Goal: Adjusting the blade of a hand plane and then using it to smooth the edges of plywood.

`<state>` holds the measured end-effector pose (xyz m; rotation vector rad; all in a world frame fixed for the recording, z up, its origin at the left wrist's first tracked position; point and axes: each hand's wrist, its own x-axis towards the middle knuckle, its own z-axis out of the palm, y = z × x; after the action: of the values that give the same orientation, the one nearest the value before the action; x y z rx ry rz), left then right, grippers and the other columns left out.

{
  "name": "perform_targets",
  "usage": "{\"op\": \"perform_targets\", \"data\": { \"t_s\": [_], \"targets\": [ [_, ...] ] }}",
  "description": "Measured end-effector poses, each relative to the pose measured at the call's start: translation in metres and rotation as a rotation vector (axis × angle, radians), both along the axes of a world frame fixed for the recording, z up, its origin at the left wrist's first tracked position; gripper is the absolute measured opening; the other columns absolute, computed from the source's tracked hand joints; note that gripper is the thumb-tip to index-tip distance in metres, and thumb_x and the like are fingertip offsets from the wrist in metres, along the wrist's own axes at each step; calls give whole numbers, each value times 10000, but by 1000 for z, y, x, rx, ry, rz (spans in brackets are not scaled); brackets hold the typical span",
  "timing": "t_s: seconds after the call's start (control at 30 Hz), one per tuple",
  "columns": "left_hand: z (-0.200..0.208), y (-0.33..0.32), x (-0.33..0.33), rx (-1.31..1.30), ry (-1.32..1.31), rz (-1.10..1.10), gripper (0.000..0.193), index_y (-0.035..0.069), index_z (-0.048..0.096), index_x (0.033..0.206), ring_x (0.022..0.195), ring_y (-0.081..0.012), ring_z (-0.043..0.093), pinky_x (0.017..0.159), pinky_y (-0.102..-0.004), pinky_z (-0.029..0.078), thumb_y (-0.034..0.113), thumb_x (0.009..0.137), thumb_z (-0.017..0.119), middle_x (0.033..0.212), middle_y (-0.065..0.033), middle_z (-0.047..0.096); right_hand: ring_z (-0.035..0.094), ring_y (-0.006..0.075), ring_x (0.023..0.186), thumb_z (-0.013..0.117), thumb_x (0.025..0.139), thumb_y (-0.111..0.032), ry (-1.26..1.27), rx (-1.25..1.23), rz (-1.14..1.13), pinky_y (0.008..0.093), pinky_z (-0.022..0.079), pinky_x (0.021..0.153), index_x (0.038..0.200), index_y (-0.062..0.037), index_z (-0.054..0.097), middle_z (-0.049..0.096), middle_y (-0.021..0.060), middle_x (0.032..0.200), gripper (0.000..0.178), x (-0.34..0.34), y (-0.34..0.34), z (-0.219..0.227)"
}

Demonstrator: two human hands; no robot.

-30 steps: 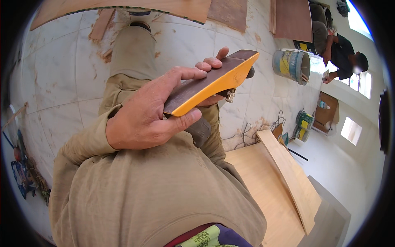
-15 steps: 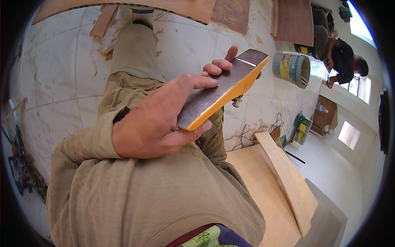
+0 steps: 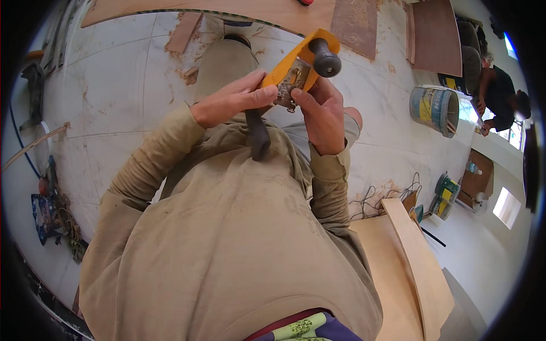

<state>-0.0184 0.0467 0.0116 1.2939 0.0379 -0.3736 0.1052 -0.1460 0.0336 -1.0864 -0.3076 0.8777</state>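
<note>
A yellow hand plane (image 3: 281, 65) is held up in front of my torso, its upper side toward me. It has a dark round front knob (image 3: 326, 58) and a dark rear handle (image 3: 257, 136). My left hand (image 3: 239, 98) grips the left side of the body, with the thumb lying along its edge. Closed around the right side is my right hand (image 3: 323, 113), its thumb pressing on the worn metal blade assembly (image 3: 294, 84) near a small screw. The fingers under the plane are hidden.
Wood boards (image 3: 352, 28) lie ahead on the tiled floor among shavings. To the right are a paint-stained bucket (image 3: 429, 108), green tubs (image 3: 446, 190), a tangled cable (image 3: 369, 199) and a light plywood sheet (image 3: 381, 256). A co-worker (image 3: 500, 94) is bent over at the far right.
The plane has been turned from sole up to upper side up and moved slightly higher. My right hand now shows on it; earlier only the left hand showed clearly.
</note>
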Motion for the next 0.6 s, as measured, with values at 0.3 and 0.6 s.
{"op": "perform_targets", "data": {
  "t_s": [0.3,0.6],
  "targets": [
    [-3,-6,-14,171,-223,423,434,36,490,1322,945,-162,622,839,-323,521,375,1061,561,1098,-66,629,600,230,1223,664,885,58,-483,-74,-12,361,466,1070,1473,55,430,607,179,1338,632,-33,30,-5],
    [17,-22,-48,406,-703,398,454,101,540,1306,1175,-276,623,1105,-485,427,142,903,744,1220,-100,643,601,335,1248,822,734,-49,-855,-58,13,466,448,1109,1336,10,551,618,216,1302,663,-64,-8,1]
  ]
}}
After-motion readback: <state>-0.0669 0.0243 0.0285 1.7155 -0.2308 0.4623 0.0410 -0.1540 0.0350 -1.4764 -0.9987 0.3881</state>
